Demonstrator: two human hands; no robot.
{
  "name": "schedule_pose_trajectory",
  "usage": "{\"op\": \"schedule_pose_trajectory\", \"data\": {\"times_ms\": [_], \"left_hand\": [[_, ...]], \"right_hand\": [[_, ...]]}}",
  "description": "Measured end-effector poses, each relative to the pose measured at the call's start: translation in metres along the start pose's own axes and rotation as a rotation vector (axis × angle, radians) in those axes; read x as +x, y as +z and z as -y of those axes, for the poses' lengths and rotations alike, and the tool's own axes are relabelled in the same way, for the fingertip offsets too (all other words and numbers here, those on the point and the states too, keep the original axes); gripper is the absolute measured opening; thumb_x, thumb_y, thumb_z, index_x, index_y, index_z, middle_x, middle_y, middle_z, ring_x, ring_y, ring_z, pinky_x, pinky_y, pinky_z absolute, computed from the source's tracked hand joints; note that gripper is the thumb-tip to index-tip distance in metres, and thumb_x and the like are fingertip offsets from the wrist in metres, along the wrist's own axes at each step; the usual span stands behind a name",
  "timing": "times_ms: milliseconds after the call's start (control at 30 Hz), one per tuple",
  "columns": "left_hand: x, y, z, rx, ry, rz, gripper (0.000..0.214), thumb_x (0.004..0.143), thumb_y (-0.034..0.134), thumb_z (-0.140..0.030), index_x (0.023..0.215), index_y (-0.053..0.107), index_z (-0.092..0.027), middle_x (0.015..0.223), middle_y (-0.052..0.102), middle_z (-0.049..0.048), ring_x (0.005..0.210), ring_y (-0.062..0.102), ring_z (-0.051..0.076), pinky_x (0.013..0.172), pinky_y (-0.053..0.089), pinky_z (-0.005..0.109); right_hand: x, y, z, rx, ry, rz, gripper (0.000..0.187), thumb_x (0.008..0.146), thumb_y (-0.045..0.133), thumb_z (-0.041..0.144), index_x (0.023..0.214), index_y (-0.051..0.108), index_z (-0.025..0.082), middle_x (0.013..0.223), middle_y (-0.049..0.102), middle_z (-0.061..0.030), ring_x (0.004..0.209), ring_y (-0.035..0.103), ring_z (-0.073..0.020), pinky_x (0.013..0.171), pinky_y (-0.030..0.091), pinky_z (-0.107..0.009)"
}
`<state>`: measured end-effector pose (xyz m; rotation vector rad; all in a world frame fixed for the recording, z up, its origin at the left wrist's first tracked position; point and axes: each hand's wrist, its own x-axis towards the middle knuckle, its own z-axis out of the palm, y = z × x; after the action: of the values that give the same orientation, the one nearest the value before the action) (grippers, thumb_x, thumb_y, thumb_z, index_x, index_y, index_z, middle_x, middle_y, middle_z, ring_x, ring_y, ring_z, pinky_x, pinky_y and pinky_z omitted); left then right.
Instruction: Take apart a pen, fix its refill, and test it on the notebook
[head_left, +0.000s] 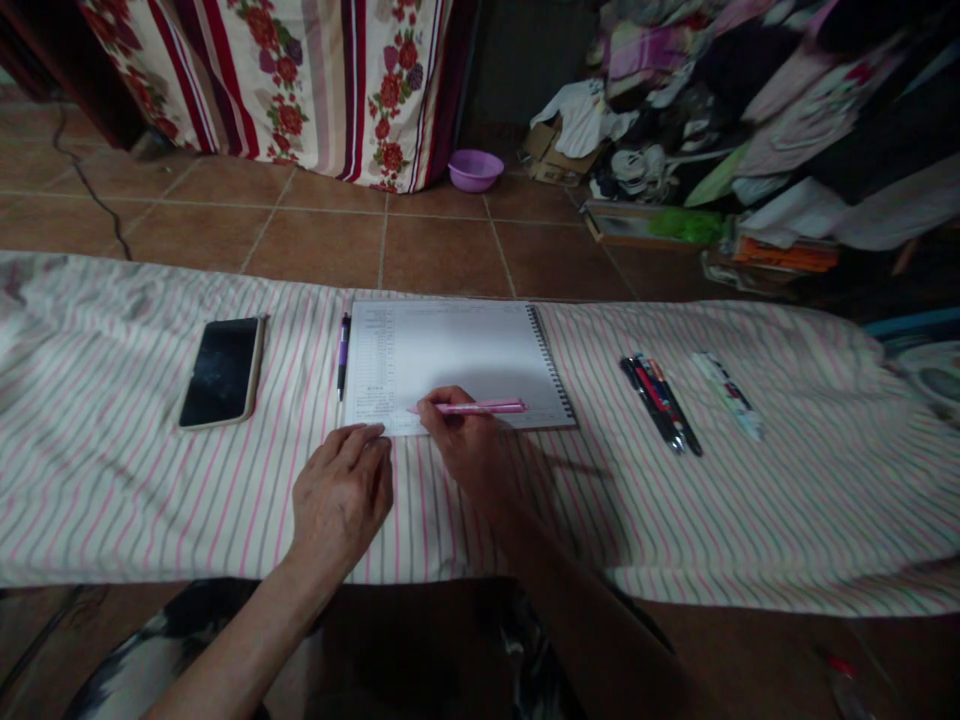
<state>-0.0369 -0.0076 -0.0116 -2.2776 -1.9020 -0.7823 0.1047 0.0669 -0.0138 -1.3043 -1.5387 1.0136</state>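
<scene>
A spiral notebook (480,350) lies on the striped cloth, its coil binding along the right edge and printed lines down its left side. My right hand (469,440) is closed round a pink pen (480,407), whose tip is at the lower left part of the page. At the notebook's lower left corner rests my left hand (341,485), fingers lying loosely on the edge, holding nothing I can see. A purple and black pen (343,357) lies along the notebook's left edge.
A dark-screened phone (219,373) lies at left on the striped cloth (450,540). Several pens (660,403) lie to the right, beside white correction-style pens (729,395). Beyond are a purple basin (475,171), a floral curtain (300,80) and piled clothes (810,110).
</scene>
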Motion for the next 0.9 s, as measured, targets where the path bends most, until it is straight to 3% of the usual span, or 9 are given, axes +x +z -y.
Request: {"op": "schedule_pose_trajectory", "data": {"times_ms": [233,433,633,767,900], "left_hand": [[0.001,0.002,0.000,-0.161,-0.017,-0.114,0.018,0.084,0.054,-0.014,0.098,0.066,-0.014,0.096,0.070,0.0081,0.091,0.060,0.022,0.084,0.051,0.038],[0.004,0.005,-0.011,-0.599,-0.267,-0.093,0.020,0.088,0.054,-0.021,0.106,0.063,-0.020,0.097,0.068,0.0055,0.083,0.064,0.016,0.070,0.052,0.026],[0.004,0.014,-0.022,-0.925,-0.401,-0.096,0.024,0.086,0.059,-0.026,0.110,0.062,-0.023,0.090,0.066,0.0030,0.079,0.065,0.015,0.071,0.053,0.027],[0.005,0.017,-0.025,-0.953,-0.393,-0.148,0.024,0.085,0.062,-0.024,0.109,0.063,-0.025,0.085,0.061,0.0009,0.076,0.062,0.014,0.070,0.051,0.027],[0.009,0.013,-0.028,-0.914,-0.340,-0.207,0.021,0.083,0.065,-0.021,0.103,0.067,-0.026,0.088,0.061,0.0010,0.078,0.059,0.013,0.069,0.049,0.026]], "right_hand": [[0.003,-0.007,0.003,0.460,0.210,0.021,0.020,0.073,0.067,0.039,0.078,0.062,0.020,0.064,0.062,0.0028,0.056,0.055,-0.0093,0.048,0.040,-0.020],[-0.003,-0.014,0.012,0.895,0.488,0.169,0.019,0.068,0.072,0.036,0.075,0.061,0.023,0.064,0.060,0.0040,0.055,0.055,-0.0085,0.048,0.042,-0.020],[-0.011,-0.013,0.007,0.907,0.496,0.216,0.016,0.072,0.070,0.039,0.079,0.061,0.027,0.071,0.062,0.0028,0.063,0.060,-0.0130,0.056,0.051,-0.025],[-0.013,-0.012,0.006,0.940,0.450,0.288,0.017,0.073,0.069,0.041,0.081,0.061,0.028,0.069,0.061,0.0031,0.064,0.061,-0.0136,0.059,0.052,-0.027],[-0.015,-0.009,0.011,1.142,0.499,0.321,0.020,0.064,0.078,0.034,0.077,0.065,0.027,0.070,0.063,0.0039,0.066,0.061,-0.0112,0.067,0.053,-0.024]]}}
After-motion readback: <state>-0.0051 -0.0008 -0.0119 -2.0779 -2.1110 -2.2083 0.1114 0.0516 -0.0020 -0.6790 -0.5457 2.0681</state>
